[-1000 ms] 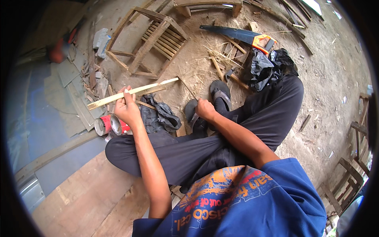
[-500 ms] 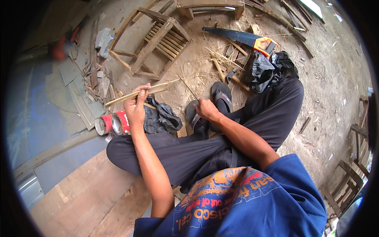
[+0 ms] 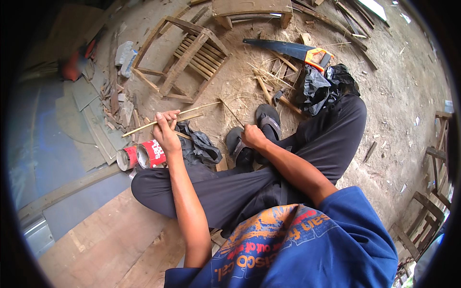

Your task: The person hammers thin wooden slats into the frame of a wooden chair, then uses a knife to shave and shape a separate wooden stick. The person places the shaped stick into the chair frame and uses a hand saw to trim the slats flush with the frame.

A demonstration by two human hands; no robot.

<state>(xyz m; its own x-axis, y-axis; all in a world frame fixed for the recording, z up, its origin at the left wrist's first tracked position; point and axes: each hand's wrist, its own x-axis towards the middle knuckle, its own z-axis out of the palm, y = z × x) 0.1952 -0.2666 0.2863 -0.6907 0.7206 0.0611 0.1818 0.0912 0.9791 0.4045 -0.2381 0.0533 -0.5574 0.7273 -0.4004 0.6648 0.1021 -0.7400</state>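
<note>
My left hand [image 3: 168, 136] is closed on a long, thin pale strip of wood or bamboo [image 3: 203, 106], pinching it between thumb and fingers. The strip slants up to the right. A shorter pale piece [image 3: 193, 116] shows just below it by the fingers; whether I hold that too is unclear. In my closed right hand [image 3: 253, 136] is a thin, dark, straight rod-like tool [image 3: 232, 112], its exact kind too fine to make out. Its far tip appears at or very near the strip's right end. Black sandals [image 3: 269, 120] are on my feet, close to the right hand.
Beyond lie a slatted wooden frame [image 3: 192, 55], a low wooden stool [image 3: 252, 6], a handsaw [image 3: 283, 48] and a hammer [image 3: 285, 102] among shavings. Crumpled black plastic [image 3: 319, 89] lies by my right knee, more [image 3: 204, 149] by the left. Red cans [image 3: 152, 154] stand left.
The strip has turned in my left hand and now looks narrower, with its left end slightly lower. My left fingers have shifted on it. The right hand has barely moved.
</note>
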